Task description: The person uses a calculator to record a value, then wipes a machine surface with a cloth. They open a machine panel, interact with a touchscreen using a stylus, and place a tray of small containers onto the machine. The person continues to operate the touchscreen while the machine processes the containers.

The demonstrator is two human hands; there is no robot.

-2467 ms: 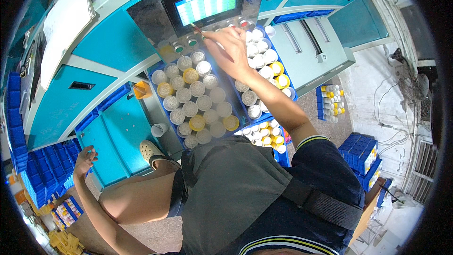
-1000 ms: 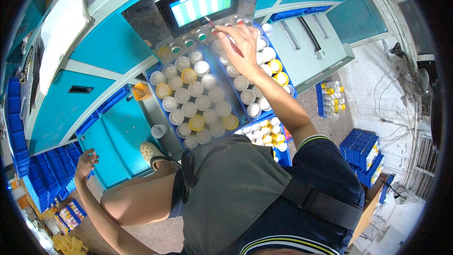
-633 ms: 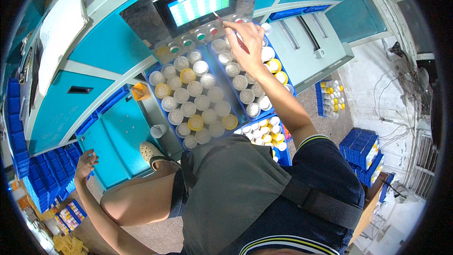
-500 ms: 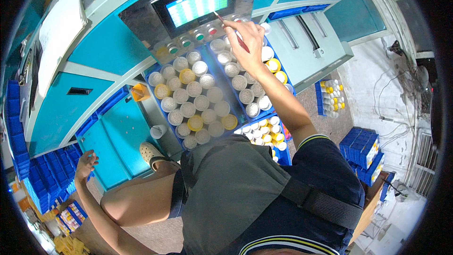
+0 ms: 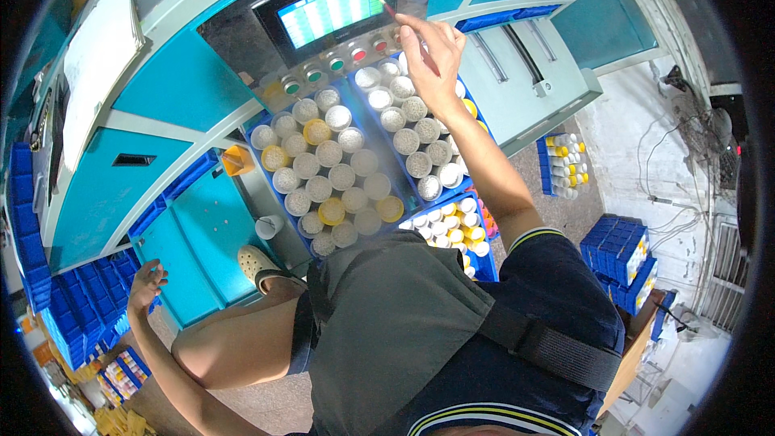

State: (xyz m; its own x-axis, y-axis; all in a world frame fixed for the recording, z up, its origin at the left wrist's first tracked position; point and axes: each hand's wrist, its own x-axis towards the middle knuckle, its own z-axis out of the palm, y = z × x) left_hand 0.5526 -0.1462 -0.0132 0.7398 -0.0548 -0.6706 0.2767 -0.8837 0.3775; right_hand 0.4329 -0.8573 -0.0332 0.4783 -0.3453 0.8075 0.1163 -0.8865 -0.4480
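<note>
My right hand (image 5: 434,58) pinches a thin dark red pen-like stick (image 5: 389,10), its tip at the right side of a lit touch screen (image 5: 331,12). Below the screen runs a row of green and red push buttons (image 5: 358,55). Under my right wrist and to its left, round cups (image 5: 329,153) with pale grainy contents stand in two blue trays; a few cups are yellow-rimmed. My left hand (image 5: 148,284) hangs at the far left beside my knee, fingers loosely curled and apart, holding nothing.
Teal machine panels (image 5: 182,81) surround the screen. A lower blue tray carries white and yellow containers (image 5: 452,226). Stacked blue trays (image 5: 615,249) stand at right, and more blue trays (image 5: 89,295) at left. A white cup (image 5: 269,227) sits near my shoe (image 5: 258,265).
My right hand has moved slightly up and right, bringing the stick's tip to the screen's right side. The view has shifted a little; my left hand stays in place.
</note>
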